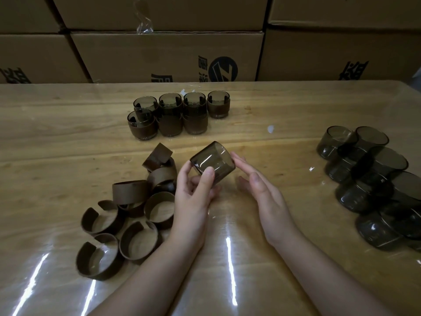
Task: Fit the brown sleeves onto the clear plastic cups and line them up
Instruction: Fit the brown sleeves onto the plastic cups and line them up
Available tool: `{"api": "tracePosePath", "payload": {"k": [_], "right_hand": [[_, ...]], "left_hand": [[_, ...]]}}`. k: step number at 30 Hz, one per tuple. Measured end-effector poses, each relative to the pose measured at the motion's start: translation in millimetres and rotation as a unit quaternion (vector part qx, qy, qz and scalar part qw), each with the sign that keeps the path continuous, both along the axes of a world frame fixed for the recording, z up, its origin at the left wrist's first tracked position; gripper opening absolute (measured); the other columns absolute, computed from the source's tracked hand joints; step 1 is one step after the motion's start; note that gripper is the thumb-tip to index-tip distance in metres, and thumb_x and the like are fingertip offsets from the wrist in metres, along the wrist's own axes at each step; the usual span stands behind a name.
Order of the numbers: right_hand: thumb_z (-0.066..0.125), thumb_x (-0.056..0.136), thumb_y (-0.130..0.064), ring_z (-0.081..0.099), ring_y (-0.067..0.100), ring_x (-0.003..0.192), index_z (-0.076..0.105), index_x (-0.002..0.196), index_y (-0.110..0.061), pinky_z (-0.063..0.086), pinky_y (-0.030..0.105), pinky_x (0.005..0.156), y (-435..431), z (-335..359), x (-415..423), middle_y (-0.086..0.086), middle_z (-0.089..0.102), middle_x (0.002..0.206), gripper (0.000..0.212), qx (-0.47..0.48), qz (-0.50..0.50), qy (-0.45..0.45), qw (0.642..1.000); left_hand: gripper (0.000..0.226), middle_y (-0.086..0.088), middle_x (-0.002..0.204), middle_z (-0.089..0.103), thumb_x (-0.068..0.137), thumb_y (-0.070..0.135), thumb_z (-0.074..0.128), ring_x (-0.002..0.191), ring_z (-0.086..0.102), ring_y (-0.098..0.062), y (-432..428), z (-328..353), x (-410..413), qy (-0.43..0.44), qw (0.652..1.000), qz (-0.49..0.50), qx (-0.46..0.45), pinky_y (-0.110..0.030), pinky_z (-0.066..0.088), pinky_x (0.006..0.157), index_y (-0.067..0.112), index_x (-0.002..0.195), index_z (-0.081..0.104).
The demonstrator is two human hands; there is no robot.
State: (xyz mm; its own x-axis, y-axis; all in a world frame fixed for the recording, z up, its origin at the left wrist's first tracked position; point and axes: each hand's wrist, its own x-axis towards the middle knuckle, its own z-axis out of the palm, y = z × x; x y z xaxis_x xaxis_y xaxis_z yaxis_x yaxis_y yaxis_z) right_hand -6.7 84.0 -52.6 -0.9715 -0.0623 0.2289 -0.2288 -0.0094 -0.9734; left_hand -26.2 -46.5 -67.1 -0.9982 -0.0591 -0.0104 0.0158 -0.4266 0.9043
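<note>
Head view, near first: my left hand (193,192) holds a bare clear cup (213,161) tilted on its side, fingers (208,176) curled round its rim end. My right hand (262,190) is flat and relaxed, holding nothing, fingertips just beside the cup. Brown sleeves (127,208) piled at 9 o'clock, unsleeved cups (373,179) at 3 o'clock, finished cups (177,115) lined at 12 o'clock on the worktop (262,106). Risk: slick cup, one-hand grip, could slip; reaching left may knock the pile.

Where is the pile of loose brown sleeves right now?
In the head view, the sleeves lie on the table at the near left, just left of the left hand, with the sleeved cups behind them.
</note>
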Motion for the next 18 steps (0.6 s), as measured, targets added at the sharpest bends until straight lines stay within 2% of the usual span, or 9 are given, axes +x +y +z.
{"api": "tracePosePath", "payload": {"k": [3, 4, 6, 8, 10, 12, 14, 16, 18], "right_hand": [[0.038, 0.09, -0.047, 0.034, 0.007, 0.139, 0.053, 0.132, -0.023, 0.025, 0.045, 0.118, 2.1, -1.6, -0.2, -0.012, 0.052, 0.14, 0.051, -0.004, -0.003, 0.007, 1.0], [0.039, 0.09, -0.047, 0.035, 0.008, 0.139, 0.053, 0.133, -0.024, 0.024, 0.045, 0.117, 3.0, -2.1, -0.6, -0.01, 0.051, 0.141, 0.051, -0.008, -0.005, 0.005, 1.0], [0.042, 0.089, -0.049, 0.036, 0.009, 0.139, 0.053, 0.133, -0.028, 0.025, 0.045, 0.117, 4.7, -3.0, -1.8, -0.008, 0.05, 0.142, 0.05, -0.013, -0.012, -0.003, 1.0], [0.042, 0.088, -0.051, 0.037, 0.007, 0.138, 0.052, 0.133, -0.03, 0.025, 0.044, 0.117, 5.2, -3.7, -2.6, -0.009, 0.048, 0.144, 0.051, -0.014, -0.014, -0.007, 1.0], [0.042, 0.089, -0.051, 0.039, 0.006, 0.136, 0.051, 0.134, -0.027, 0.027, 0.042, 0.117, 4.9, -4.6, -3.6, -0.01, 0.049, 0.143, 0.052, -0.015, -0.01, -0.008, 1.0], [0.041, 0.087, -0.052, 0.04, 0.003, 0.134, 0.05, 0.133, -0.03, 0.028, 0.039, 0.116, 4.6, -5.1, -4.3, -0.013, 0.051, 0.141, 0.051, -0.019, -0.004, -0.015, 1.0], [0.04, 0.086, -0.054, 0.041, 0.002, 0.134, 0.049, 0.132, -0.032, 0.028, 0.037, 0.117, 4.2, -5.2, -4.8, -0.014, 0.051, 0.14, 0.052, -0.017, -0.001, -0.02, 1.0], [0.04, 0.085, -0.055, 0.039, 0.003, 0.135, 0.048, 0.134, -0.031, 0.027, 0.038, 0.117, 2.7, -4.0, -4.6, -0.011, 0.049, 0.143, 0.055, -0.007, 0.005, -0.025, 1.0], [0.039, 0.085, -0.054, 0.038, 0.003, 0.136, 0.047, 0.133, -0.031, 0.025, 0.038, 0.118, 1.6, -1.9, -3.3, -0.009, 0.047, 0.144, 0.054, 0.008, 0.011, -0.028, 1.0]], "left_hand": [[0.05, 0.005, 0.093, 0.07, 0.073, 0.031, 0.072, 0.097, 0.069, -0.014, 1.9, -3.8, 2.2, 0.016, 0.999, 0.006, -0.046, -0.029, 0.055, 0.081, 0.037, 0.118, 0.052], [0.05, 0.005, 0.09, 0.068, 0.071, 0.032, 0.073, 0.094, 0.069, -0.013, 2.1, -4.1, 3.0, 0.026, 0.997, 0.002, -0.067, -0.027, 0.055, 0.08, 0.039, 0.115, 0.053], [0.052, 0.002, 0.088, 0.063, 0.069, 0.035, 0.074, 0.085, 0.067, -0.011, 2.7, -3.4, 4.7, 0.037, 0.993, -0.007, -0.107, -0.026, 0.053, 0.077, 0.042, 0.116, 0.055], [0.055, 0.008, 0.081, 0.059, 0.065, 0.039, 0.075, 0.079, 0.063, -0.009, 3.0, 0.8, 7.2, 0.041, 0.991, -0.013, -0.129, -0.025, 0.052, 0.075, 0.041, 0.117, 0.056], [0.059, 0.01, 0.077, 0.059, 0.06, 0.047, 0.073, 0.081, 0.063, -0.012, 3.5, 4.2, 8.8, 0.04, 0.991, -0.023, -0.129, -0.032, 0.055, 0.082, 0.041, 0.117, 0.058], [0.065, -0.009, 0.091, 0.063, 0.061, 0.047, 0.07, 0.093, 0.065, -0.027, 3.5, 7.7, 10.2, 0.042, 0.992, -0.039, -0.116, -0.049, 0.051, 0.095, 0.031, 0.123, 0.058], [0.073, -0.029, 0.113, 0.058, 0.065, 0.045, 0.068, 0.109, 0.06, -0.04, 1.9, 9.7, 10.6, 0.038, 0.993, -0.051, -0.101, -0.059, 0.044, 0.099, 0.016, 0.131, 0.055], [0.074, -0.026, 0.119, 0.059, 0.068, 0.045, 0.066, 0.112, 0.06, -0.037, 0.2, 11.1, 9.7, 0.025, 0.995, -0.051, -0.085, -0.055, 0.046, 0.099, 0.01, 0.132, 0.053], [0.065, -0.017, 0.117, 0.066, 0.073, 0.045, 0.063, 0.109, 0.064, -0.027, -1.5, 10.3, 7.7, 0.016, 0.997, -0.049, -0.056, -0.041, 0.053, 0.09, 0.009, 0.126, 0.057]]}}
